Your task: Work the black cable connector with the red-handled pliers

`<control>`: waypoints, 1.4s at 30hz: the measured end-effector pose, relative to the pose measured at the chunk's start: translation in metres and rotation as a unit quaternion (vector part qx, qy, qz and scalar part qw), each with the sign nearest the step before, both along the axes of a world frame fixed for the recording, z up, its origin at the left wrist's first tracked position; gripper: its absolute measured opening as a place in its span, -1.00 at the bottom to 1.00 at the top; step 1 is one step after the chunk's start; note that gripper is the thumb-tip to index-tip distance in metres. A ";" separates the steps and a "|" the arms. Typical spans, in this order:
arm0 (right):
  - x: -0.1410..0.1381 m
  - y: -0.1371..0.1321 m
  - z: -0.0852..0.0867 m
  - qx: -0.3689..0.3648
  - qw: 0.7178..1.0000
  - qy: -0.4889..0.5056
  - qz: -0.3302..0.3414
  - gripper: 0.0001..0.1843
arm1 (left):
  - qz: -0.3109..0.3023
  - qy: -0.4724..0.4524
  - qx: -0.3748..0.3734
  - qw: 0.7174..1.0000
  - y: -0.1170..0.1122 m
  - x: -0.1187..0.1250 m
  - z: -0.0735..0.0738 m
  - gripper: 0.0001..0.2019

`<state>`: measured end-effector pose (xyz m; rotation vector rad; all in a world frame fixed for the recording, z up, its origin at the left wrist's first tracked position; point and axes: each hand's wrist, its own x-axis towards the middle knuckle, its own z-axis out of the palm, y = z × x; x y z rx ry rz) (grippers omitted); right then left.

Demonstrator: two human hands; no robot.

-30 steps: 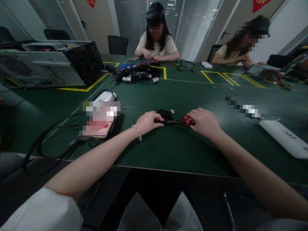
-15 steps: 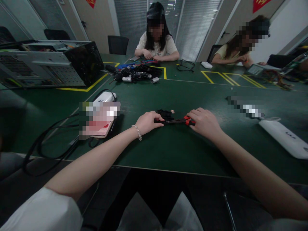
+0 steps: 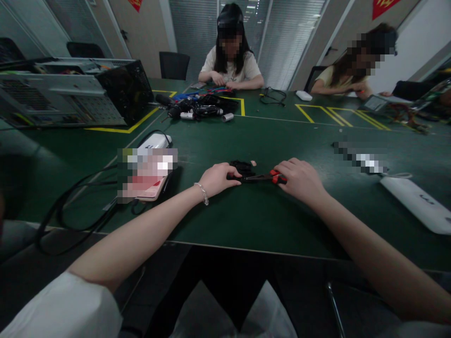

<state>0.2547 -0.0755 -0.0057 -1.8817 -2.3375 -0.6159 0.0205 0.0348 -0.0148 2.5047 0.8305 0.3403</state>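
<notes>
My right hand (image 3: 303, 180) is closed round the handles of a pair of pliers (image 3: 276, 176) with red and black grips, its long dark jaws pointing left. Between thumb and fingertips, my left hand (image 3: 217, 180) pinches a small black piece (image 3: 234, 177); what kind it is I cannot make out. The plier jaws reach to this piece, and whether they grip it is too small to tell. Just behind the jaws lies a little heap of black parts (image 3: 242, 165) on the green table (image 3: 243, 216), with a small pale bit (image 3: 253, 163) beside it.
An open computer case (image 3: 81, 94) stands at the back left. A phone (image 3: 151, 180), a white power bank (image 3: 154, 140) and looped black cables (image 3: 59, 220) lie left; another white power bank (image 3: 419, 199) lies right. Tools and cables (image 3: 200, 108) are piled farther back, before a person (image 3: 230, 65).
The view has shifted very slightly. Both hands, the pliers and the black piece keep the same pose.
</notes>
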 end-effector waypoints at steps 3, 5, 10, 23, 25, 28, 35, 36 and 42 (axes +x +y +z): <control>0.001 0.000 0.001 -0.003 1.000 0.000 -0.002 -0.76 | -0.002 0.007 -0.004 1.000 0.000 -0.001 0.001 -0.75; 0.000 0.000 0.001 -0.006 1.000 0.003 -0.006 -0.76 | -0.005 0.010 -0.008 1.000 0.000 -0.001 0.001 -0.74; -0.002 0.000 -0.001 -0.006 1.000 0.018 -0.006 -0.75 | -0.006 0.013 -0.008 1.000 -0.001 -0.001 0.003 -0.74; 0.001 0.000 0.000 -0.008 1.000 0.006 -0.006 -0.74 | -0.004 0.005 0.000 1.000 0.000 0.000 0.001 -0.75; 0.001 0.000 -0.002 -0.008 1.000 0.010 -0.005 -0.74 | -0.004 0.004 0.000 1.000 0.000 0.000 0.000 -0.75; 0.000 0.001 -0.003 -0.007 1.000 0.016 0.000 -0.73 | -0.004 0.002 0.003 1.000 0.000 -0.001 0.000 -0.75; 0.000 0.000 0.000 -0.002 1.000 0.004 0.005 -0.75 | -0.007 0.009 -0.004 1.000 0.000 -0.001 0.002 -0.75; 0.000 0.000 0.000 -0.001 1.000 0.007 0.006 -0.75 | -0.007 0.011 -0.005 1.000 0.000 -0.001 0.003 -0.74; -0.002 -0.001 -0.001 -0.005 1.000 0.011 -0.005 -0.74 | -0.004 0.014 -0.002 1.000 -0.001 0.000 0.004 -0.74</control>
